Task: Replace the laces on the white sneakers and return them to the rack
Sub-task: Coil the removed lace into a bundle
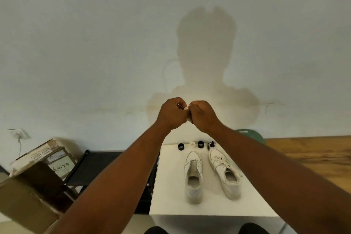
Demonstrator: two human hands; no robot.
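Both hands are working raised above the tabletop [167,186]: the left hand [171,113] and right hand [204,115] are curling their fingers around a small white lace bundle [187,108], apparently unwrapping it. The unlaced sneaker [192,175] and the laced sneaker [225,173] are sitting below the bundle. A slip could drop the bundle off the tabletop's far edge, near the black rings [181,146]. Open room is lying left of the sneakers.
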